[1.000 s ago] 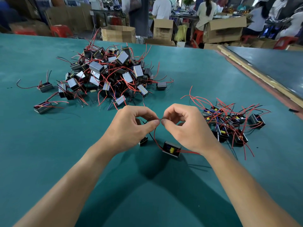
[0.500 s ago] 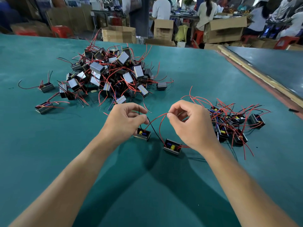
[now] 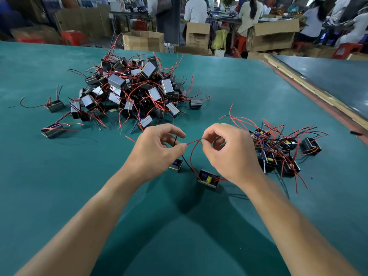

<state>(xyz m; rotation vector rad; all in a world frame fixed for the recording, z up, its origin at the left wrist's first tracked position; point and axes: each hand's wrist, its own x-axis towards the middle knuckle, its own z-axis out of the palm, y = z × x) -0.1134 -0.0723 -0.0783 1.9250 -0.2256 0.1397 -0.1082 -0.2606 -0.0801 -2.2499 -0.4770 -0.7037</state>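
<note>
Fingers (image 3: 179, 149) of your left hand (image 3: 157, 150) clamp the black wire (image 3: 175, 138), your right hand (image 3: 229, 154) pinches the red wire (image 3: 194, 142); ease them apart gently, module (image 3: 208, 178) flat on the surface (image 3: 59, 176).

Pretty bright, even overhead light. Soft shadows sat on the table (image 3: 49, 186) near its front edge, glints hit the pile (image 3: 135, 90) mid-table, stuff past its far edge was blurry, corners bowed.

The fingertips of the two hands, touching at mid-frame a second ago, now stand apart; the left hand (image 3: 159, 148) pinches the black wire (image 3: 188, 165) and the right hand (image 3: 229, 152) the red wire (image 3: 190, 156), which arcs across the gap; more of the small module (image 3: 176, 165) shows beneath the left hand.
</note>
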